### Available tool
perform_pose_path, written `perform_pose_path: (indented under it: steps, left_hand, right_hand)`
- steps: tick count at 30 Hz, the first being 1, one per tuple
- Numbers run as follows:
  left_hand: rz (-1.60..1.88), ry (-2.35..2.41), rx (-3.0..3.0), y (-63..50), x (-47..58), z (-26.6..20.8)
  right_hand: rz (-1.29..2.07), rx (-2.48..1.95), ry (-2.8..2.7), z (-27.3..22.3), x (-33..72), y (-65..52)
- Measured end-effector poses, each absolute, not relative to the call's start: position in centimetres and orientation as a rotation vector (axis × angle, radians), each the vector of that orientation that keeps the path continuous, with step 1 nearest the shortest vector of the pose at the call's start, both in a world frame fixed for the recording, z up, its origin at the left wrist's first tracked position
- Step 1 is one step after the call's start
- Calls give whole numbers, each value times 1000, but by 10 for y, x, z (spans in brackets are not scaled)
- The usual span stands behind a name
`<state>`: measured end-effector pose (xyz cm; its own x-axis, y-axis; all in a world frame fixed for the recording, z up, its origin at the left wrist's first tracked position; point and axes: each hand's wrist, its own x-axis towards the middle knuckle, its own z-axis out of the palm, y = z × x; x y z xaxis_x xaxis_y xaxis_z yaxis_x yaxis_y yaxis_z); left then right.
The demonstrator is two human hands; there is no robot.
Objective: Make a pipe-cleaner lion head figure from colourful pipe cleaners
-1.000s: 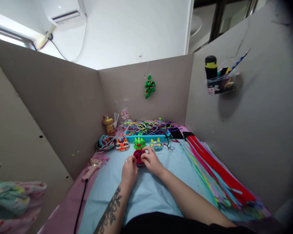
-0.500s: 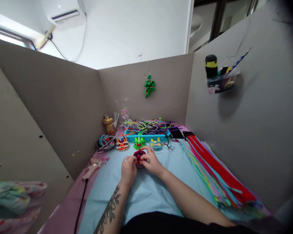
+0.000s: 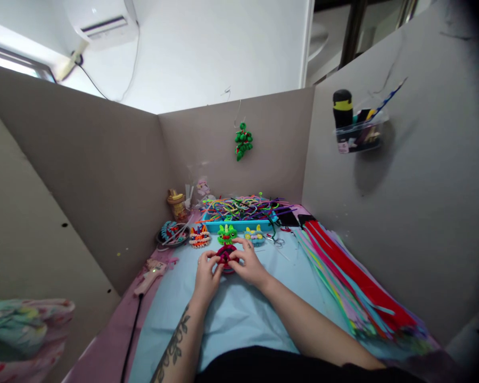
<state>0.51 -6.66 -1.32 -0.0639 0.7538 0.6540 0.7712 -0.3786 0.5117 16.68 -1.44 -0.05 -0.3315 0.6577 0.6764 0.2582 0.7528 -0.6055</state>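
Observation:
Between my hands, on the light blue cloth (image 3: 243,314), is a round dark-red and magenta pipe-cleaner piece (image 3: 228,267) with a dark middle. My left hand (image 3: 207,274) pinches its left side with thumb and fingers. From the right, my right hand (image 3: 249,264) grips it, fingertips at the middle and forefinger arched over the top. Fingers cover part of the piece. Just beyond stand three finished pipe-cleaner animal heads: an orange and white one (image 3: 200,237), a green one (image 3: 226,234) and a yellow and blue one (image 3: 254,236).
A blue tray (image 3: 239,226) heaped with coloured pipe cleaners stands at the back. Scissors (image 3: 278,243) lie right of the heads. Long pipe-cleaner bundles (image 3: 355,266) run along the right. A corded pink tool (image 3: 151,276) and a dark bowl (image 3: 173,242) are at left. Grey partitions surround the table.
My left hand has shifted slightly left and its thumb has parted from the fingers more. My right hand stays at the red piece. The view has turned very slightly.

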Motion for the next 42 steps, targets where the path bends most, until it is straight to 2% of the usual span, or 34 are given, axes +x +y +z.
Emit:
perform_pose_path:
  steps: [19,42]
  left_hand:
    - [-1469,-1652,-2201,-64,4,-20]
    - [-1213,-1517,-2174,-70,11,-9]
  right_hand:
    - [569,-705,-1856,-4,163,-13]
    - [369,-554,-2156,0,171,-9]
